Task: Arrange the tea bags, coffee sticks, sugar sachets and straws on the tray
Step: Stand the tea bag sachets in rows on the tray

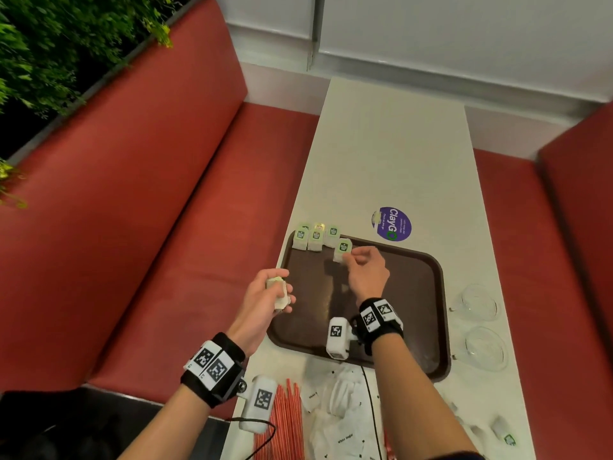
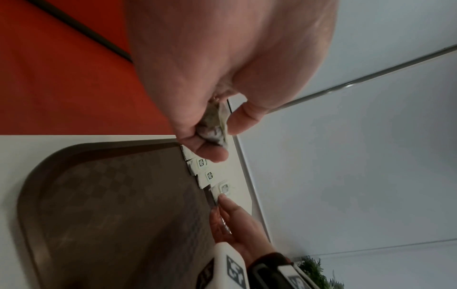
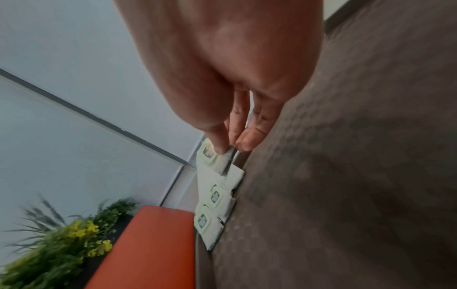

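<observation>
Right hand [image 1: 366,270] pinches a tea bag [image 1: 342,250] by its near corner, thumb and fingertips clamped on it, just over the tray [image 1: 414,293] near its far rim. Three placed tea bags [image 1: 315,239] lean in a row along that far rim, at the tray's far-left corner; the held bag sits just right of the row's end and slightly nearer, long axis running near-to-far like the others. Judgement: next move is a short push toward the far rim to close the row; right hand is the nearer one.

Left hand [image 1: 268,293] grips spare tea bags [image 1: 278,292], fingers curled round them, over the tray's left rim.

Tray lies on a pale worktop [image 1: 391,154]. Near side of the tray: red striped straws [image 1: 287,423] and white sugar sachets [image 1: 345,423]. Right of the tray: two clear glass cups [image 1: 481,320]. Beyond its far rim: a purple sticker [image 1: 393,224]. Red bench seats [image 1: 149,210] flank the worktop; plants [image 1: 49,44] behind the left one.
</observation>
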The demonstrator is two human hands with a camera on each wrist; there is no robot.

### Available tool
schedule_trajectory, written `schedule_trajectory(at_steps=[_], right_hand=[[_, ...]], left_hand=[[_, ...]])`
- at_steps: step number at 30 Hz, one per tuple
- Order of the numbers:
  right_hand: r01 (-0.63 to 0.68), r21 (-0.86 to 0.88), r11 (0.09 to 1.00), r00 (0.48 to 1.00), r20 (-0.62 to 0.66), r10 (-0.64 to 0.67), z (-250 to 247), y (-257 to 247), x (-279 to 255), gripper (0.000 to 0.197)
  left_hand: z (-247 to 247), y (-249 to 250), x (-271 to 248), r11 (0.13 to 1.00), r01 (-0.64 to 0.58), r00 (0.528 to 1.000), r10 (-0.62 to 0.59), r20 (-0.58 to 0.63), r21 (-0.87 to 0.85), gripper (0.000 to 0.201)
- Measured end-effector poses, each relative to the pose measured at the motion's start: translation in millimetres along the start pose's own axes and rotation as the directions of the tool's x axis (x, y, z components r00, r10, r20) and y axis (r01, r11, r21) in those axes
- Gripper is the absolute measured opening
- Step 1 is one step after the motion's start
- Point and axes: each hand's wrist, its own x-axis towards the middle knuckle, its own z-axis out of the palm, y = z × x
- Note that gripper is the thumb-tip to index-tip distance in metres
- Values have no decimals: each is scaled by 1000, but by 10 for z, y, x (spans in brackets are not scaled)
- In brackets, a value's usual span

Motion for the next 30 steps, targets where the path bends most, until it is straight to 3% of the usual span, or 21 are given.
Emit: schedule_trajectory(at_steps=[7,16,21,26,30], right_hand=[[22,-123,992,999,45,-16,418,62,388,9],[-4,-216,976,999,50,15,554,161,521,8],[51,-238,970,998,36,-44,576,202,515,14],[141,-283,949,988,108,-114,623,291,497,19],[142,-289,947,987,116,-113,651,276,518,19]], left_hand=[[-54,30,54,998,-58,998,59,-22,38,43],[-57,18,167,998,-52,998,53,-29,33,43],[-51,8,187,998,-47,998,48,-29,35,42],[-41,18,191,999,-32,999,32,-36,21,41],[-22,52,177,1000,-23,999,22,-33,-11,41]])
